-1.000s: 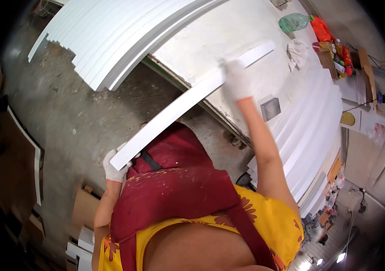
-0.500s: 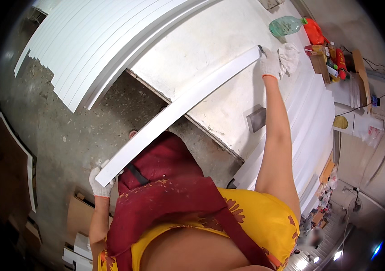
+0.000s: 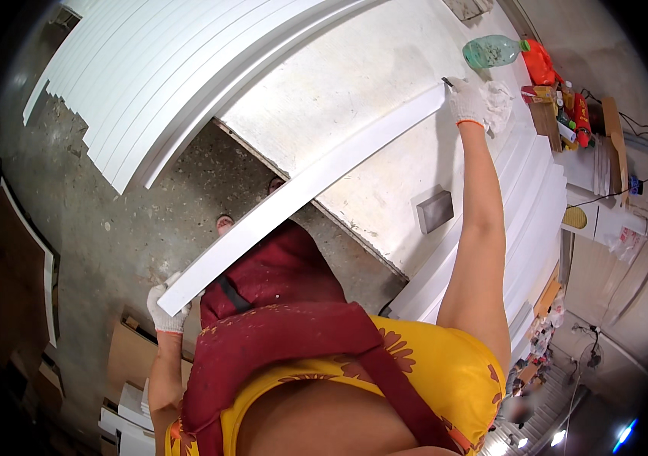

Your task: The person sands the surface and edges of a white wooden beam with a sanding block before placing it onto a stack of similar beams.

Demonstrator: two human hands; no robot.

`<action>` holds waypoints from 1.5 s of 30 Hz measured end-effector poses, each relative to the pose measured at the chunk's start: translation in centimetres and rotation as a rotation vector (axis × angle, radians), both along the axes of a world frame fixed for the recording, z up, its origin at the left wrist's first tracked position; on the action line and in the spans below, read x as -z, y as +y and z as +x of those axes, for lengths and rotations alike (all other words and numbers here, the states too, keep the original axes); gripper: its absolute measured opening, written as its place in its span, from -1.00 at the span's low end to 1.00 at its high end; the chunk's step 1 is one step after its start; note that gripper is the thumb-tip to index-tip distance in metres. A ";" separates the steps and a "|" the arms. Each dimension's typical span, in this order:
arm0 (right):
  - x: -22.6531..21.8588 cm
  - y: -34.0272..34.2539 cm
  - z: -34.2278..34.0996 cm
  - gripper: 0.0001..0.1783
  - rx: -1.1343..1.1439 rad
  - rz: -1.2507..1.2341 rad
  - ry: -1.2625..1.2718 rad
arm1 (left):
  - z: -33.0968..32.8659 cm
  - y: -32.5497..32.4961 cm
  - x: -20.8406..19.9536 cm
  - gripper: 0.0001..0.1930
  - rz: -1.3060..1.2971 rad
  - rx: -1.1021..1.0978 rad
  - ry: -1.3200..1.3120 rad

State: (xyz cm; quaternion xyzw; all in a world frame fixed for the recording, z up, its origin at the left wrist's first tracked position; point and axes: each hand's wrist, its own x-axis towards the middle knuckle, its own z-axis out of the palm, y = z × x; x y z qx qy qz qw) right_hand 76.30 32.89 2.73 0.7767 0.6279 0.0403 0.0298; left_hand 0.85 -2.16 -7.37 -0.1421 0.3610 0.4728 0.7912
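A long white strip (image 3: pixel 293 194) runs slantwise from my lap to the far side of the pale worktable (image 3: pixel 301 99). My left hand (image 3: pixel 166 308), in a white knit glove, is closed around its near end. At the far end my right hand (image 3: pixel 470 100), also gloved, is closed on a small dark tool (image 3: pixel 447 82) right by the strip's end. Fingers hide most of that tool, so its kind is unclear. A crumpled white cloth (image 3: pixel 499 106) lies against the right hand; whether it is also gripped I cannot tell.
Similar white strips lie side by side at the far left (image 3: pixel 157 68) and under my right arm (image 3: pixel 521 205). A grey block (image 3: pixel 435 212) sits on the table. Beyond the right hand are a green plastic bottle (image 3: pixel 493 52) and a box of bottles (image 3: pixel 544 121).
The view has shifted slightly. The dark tool has moved a little at the strip's far end, toward its upper corner. My left hand keeps its grip on the near end.
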 end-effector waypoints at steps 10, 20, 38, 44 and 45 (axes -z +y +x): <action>-2.2 -0.8 -3.8 -0.61 0.037 -0.104 -0.118 | 1.3 0.2 -1.0 -0.37 -0.026 -0.046 0.093; -0.7 -4.9 -8.2 -0.60 -0.127 0.004 0.057 | 1.4 0.4 -0.5 -0.36 0.010 -0.022 0.092; 1.9 -3.8 -3.4 -0.61 0.122 0.264 0.317 | 1.5 0.6 -0.4 -0.38 -0.035 -0.014 0.085; 4.6 -0.9 1.2 -0.62 0.091 0.261 0.153 | 1.1 0.0 -0.4 -0.40 -0.070 -0.040 0.128; 5.2 -1.1 1.4 -0.62 0.084 0.266 0.098 | 0.8 -0.3 -0.2 -0.40 -0.053 -0.031 0.112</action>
